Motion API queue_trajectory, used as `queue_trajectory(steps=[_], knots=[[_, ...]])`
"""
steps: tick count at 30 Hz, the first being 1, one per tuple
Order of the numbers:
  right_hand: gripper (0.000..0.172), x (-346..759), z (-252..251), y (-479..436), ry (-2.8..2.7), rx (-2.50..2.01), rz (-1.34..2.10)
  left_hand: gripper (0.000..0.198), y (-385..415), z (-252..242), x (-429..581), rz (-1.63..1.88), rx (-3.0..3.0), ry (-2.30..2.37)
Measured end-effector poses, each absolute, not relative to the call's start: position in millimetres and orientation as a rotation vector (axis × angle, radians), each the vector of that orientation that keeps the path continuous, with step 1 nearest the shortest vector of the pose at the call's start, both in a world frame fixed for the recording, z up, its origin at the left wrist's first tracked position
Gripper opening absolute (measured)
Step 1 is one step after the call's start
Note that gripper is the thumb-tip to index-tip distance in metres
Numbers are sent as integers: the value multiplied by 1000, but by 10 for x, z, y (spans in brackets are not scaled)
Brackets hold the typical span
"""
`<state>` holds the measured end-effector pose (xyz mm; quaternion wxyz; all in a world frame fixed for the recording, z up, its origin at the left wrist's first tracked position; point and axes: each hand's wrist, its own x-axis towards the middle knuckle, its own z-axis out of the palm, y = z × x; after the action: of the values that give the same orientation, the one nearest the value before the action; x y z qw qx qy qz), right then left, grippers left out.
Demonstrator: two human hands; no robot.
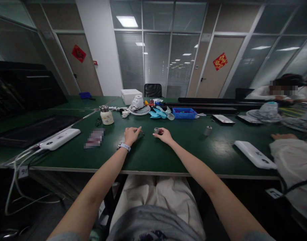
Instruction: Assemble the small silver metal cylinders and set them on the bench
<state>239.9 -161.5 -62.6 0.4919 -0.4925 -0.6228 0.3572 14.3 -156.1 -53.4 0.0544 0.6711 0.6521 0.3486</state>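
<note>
Both my arms reach out over a dark green table. My left hand, with a watch on the wrist, rests on the table with its fingers curled and pinched on something small and dark I cannot make out. My right hand is closed around a small grey cylindrical part that stands on the table. The two hands lie close together, a few centimetres apart.
Beyond the hands lie a dismantled white fan, light blue fan blades, a blue tray, a white box and a small cream bottle. White power strips lie left and right. Another small cylinder stands right. A co-worker's hand rests at right.
</note>
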Motion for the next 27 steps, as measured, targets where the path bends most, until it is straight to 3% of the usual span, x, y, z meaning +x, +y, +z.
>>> queue_trajectory(steps=[7,12,20,27], knots=[[10,2552,-477,-1626,-1128,-915,1463,40,-1561,-510,150,1091,1906,2051],[15,2601,-384,-1742,-1014,-835,1657,43,-1558,-522,145,1094,1903,2027],[8,2606,-339,-1762,-664,-846,1797,40,-1541,-516,149,1143,1883,1996],[19,2611,-298,-1774,-491,-752,1886,45,-1533,-541,154,1076,1972,2016]])
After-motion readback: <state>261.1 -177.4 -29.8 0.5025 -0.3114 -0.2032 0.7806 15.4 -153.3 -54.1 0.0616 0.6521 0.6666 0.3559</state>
